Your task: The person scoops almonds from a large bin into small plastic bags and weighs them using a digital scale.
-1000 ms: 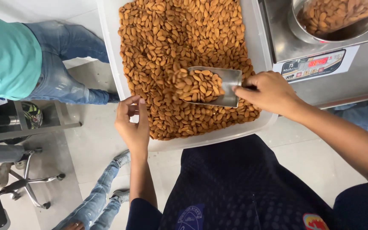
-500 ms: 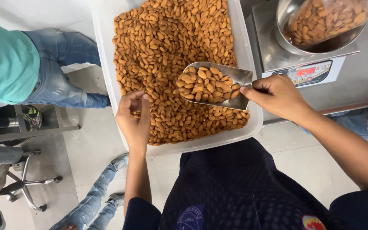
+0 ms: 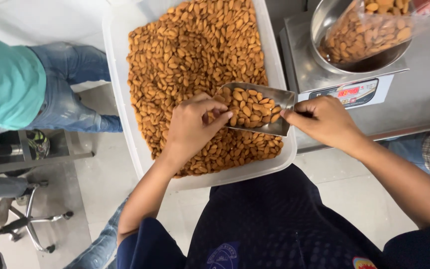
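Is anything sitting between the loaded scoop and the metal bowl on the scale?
Nothing visible blocks it. The scoop, held by the right hand, sits over the almond tub, and the left hand touches its near end. A clear bag of almonds already lies in the bowl.

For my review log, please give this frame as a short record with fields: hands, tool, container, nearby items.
right hand: right hand grips the handle end of a metal scoop
left hand: left hand has fingertips at the scoop's open end, touching the almonds in it
scoop: part full of almonds, held just above the tub
tub: white plastic tub filled with almonds
scale: digital scale at right, carrying a steel bowl
bag: clear bag of almonds resting in the bowl
others: person in teal shirt and jeans at left
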